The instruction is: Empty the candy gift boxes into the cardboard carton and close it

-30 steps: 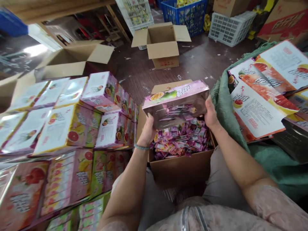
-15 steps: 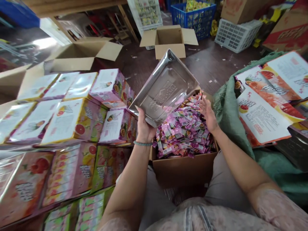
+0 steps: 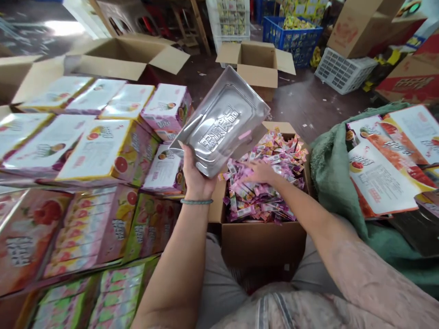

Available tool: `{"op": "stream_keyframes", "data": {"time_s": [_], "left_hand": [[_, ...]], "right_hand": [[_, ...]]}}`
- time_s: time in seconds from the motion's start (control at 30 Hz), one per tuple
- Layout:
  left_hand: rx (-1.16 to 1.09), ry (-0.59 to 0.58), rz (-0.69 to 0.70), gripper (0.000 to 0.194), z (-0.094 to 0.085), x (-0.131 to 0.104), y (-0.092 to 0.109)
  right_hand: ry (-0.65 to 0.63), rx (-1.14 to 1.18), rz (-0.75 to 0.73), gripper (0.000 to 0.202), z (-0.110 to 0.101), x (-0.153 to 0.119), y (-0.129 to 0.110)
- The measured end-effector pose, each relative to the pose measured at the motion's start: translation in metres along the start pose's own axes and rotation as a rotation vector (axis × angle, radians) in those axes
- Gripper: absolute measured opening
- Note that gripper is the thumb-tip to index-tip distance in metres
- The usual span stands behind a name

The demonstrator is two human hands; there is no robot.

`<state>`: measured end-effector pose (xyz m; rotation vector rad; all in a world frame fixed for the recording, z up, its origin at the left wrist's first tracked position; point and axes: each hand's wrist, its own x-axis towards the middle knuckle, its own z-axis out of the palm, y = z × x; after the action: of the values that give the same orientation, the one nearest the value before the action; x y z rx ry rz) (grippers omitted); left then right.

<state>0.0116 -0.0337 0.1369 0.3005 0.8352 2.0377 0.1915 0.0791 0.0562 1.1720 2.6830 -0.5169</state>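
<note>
My left hand grips a clear plastic tray by its near lower corner, thumb over the rim. The tray is tilted, has raised lettering on its bottom, and one pink wrapper shows near its right side. Below and right of it stands a cardboard box heaped with small pink and purple sachets. On the heap, my right hand touches the sachets with its fingers stretched leftward, open. Its fingertips are blurred among the wrappers.
Printed display boxes stand stacked at left, with open sachet-filled boxes nearer me. A green sack with printed card sheets lies at right. Open cartons, a blue crate and a white crate stand behind.
My right hand has moved left and down from the heap's right side onto its middle. My left hand has shifted slightly left with the tray. The camera view has shifted.
</note>
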Motion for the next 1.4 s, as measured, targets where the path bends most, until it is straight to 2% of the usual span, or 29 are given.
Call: {"op": "stream_keyframes", "data": {"time_s": [0.07,0.13,0.23,0.3,0.4,0.5,0.57,0.67,0.8,0.87,0.93,1.03,1.13,1.2,1.27,1.4], "left_hand": [[0.01,0.0,0.005,0.051,-0.003,0.0,0.009],[0.014,0.006,0.013,0.053,-0.005,-0.002,0.018],[0.023,0.043,0.037,0.059,-0.006,-0.005,0.026],[0.051,0.102,0.044,0.068,-0.008,-0.007,0.027],[0.116,0.16,0.056,0.077,-0.011,-0.007,0.025],[0.168,0.132,0.095,0.081,-0.013,-0.007,0.021],[0.204,0.136,0.08,0.086,-0.011,-0.006,0.019],[0.239,0.15,0.04,0.093,-0.006,-0.005,0.016],[0.209,0.168,0.017,0.088,0.0,-0.004,0.01],[0.17,0.171,-0.027,0.08,0.001,-0.005,0.004],[0.123,0.198,-0.109,0.07,0.002,-0.008,-0.001],[0.06,0.265,-0.258,0.056,0.002,-0.015,-0.01],[-0.006,0.213,-0.364,0.053,0.001,-0.02,-0.019],[-0.051,0.162,-0.447,0.059,0.002,-0.022,-0.024],[-0.085,0.127,-0.562,0.066,0.003,-0.022,-0.028],[-0.093,0.093,-0.745,0.074,0.009,-0.025,-0.032]], "right_hand": [[-0.072,-0.102,-0.065,0.096,0.019,-0.012,-0.011],[-0.059,-0.173,-0.116,0.091,0.038,-0.034,-0.015],[-0.079,-0.218,-0.227,0.082,0.058,-0.068,-0.011],[-0.079,-0.221,-0.285,0.079,0.069,-0.082,-0.005],[-0.039,-0.203,-0.328,0.08,0.091,-0.083,0.005],[-0.015,-0.155,-0.37,0.082,0.117,-0.073,0.016],[-0.012,-0.12,-0.386,0.082,0.128,-0.067,0.018],[-0.026,-0.119,-0.388,0.088,0.118,-0.064,0.012],[0.023,-0.148,-0.397,0.102,0.068,-0.066,0.006],[0.082,-0.176,-0.327,0.104,0.046,-0.07,0.012],[0.072,-0.191,-0.164,0.104,0.036,-0.078,0.025],[-0.052,-0.11,0.141,0.101,0.049,-0.096,0.047],[-0.091,-0.017,0.314,0.099,0.077,-0.109,0.062],[-0.093,0.0,0.345,0.098,0.091,-0.109,0.067],[-0.105,0.01,0.349,0.098,0.096,-0.105,0.07],[-0.131,0.033,0.323,0.101,0.079,-0.097,0.065]]}}
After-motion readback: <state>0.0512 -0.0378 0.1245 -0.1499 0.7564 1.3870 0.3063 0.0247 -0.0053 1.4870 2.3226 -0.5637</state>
